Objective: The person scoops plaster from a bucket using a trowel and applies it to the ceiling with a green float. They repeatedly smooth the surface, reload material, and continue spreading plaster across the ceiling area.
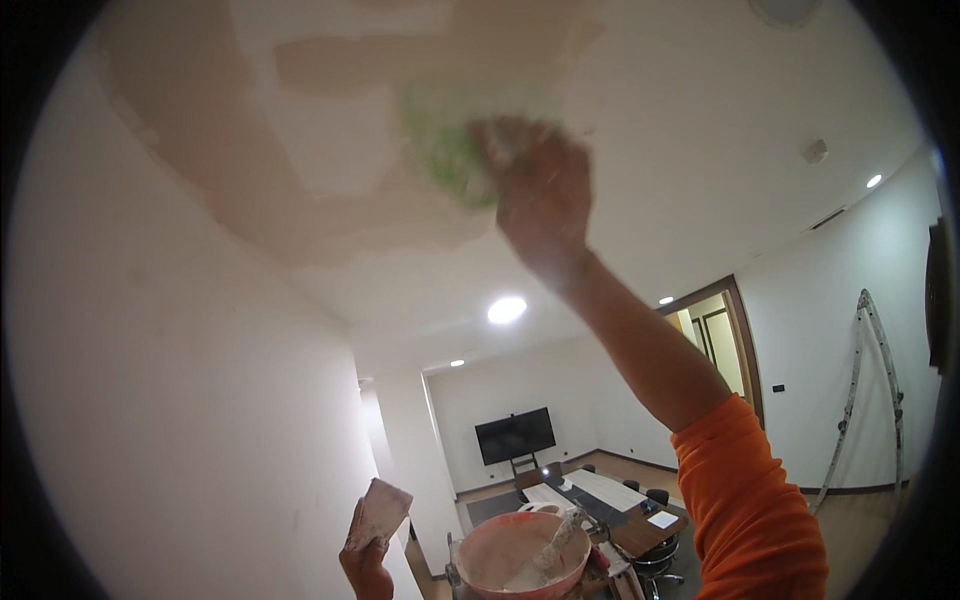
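While we work, green tool (pixel 440 150): prob. light, flexible; hold near edge.
R hand (pixel 545 185): closed round it, above bucket (pixel 480 555).
L hand (pixel 366 566): gripping flat plate (pixel 386 508), prob. stiff, left of bucket.

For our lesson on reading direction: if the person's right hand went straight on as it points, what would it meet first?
The right hand would probably meet the ceiling first, with the blurred green thing it holds leading; whether that touches the ceiling is unclear.
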{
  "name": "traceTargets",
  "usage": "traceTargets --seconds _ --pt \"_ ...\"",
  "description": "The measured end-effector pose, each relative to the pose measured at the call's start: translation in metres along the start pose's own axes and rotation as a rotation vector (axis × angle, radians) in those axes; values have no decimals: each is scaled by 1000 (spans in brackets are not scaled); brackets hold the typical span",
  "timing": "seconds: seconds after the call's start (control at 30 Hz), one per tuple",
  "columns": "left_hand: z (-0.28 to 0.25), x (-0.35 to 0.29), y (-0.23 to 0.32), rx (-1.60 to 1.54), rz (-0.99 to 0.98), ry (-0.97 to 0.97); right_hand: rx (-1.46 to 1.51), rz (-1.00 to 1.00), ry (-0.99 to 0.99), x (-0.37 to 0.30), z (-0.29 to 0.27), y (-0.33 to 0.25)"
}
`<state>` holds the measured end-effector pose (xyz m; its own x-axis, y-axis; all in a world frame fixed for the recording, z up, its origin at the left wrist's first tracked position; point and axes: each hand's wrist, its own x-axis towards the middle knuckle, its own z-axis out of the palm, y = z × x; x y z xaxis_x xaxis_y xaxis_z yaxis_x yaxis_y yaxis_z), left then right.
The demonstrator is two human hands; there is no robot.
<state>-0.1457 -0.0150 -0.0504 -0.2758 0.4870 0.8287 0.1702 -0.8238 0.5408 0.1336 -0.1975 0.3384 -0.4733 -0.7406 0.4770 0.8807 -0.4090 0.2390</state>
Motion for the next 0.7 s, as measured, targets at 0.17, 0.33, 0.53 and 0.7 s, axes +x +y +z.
traceTargets --seconds 0.17,0.33,0.53,0.7 --pt "6 0 17 -261 -68 10 -61 310 241 106 -57 61" --pt "0 -4 5 -142 -85 -24 -63 149 282 47 -2 30" --pt "-4 -7 -9 -233 -134 12 -26 95 247 13 61 -31" --pt "1 -6 -23 -81 -71 14 121 64 10 -61 103 -62"
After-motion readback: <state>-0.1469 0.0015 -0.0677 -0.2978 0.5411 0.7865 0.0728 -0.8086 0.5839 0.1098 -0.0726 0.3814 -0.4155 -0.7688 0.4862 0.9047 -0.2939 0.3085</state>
